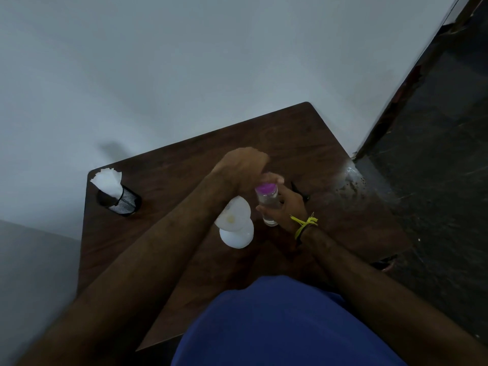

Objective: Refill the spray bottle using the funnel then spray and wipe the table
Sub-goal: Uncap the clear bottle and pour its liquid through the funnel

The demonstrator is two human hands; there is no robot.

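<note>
A small clear bottle [269, 207] with a purple cap [265, 188] stands on the dark wooden table [290, 133]. My right hand [286, 207] grips its body from the right. My left hand [241, 165] reaches over from the left with its fingers curled at the far side of the cap. Just left of the clear bottle a white funnel [233, 213] sits tilted in a white bottle [236, 237]. Behind my right hand a black part [299, 193] lies on the table, mostly hidden.
A black mesh holder [124, 203] with white tissues [108, 180] stands at the table's left corner. A wet shine [351, 175] marks the right edge. The pale wall runs behind the table, and dark floor [435, 167] lies to the right.
</note>
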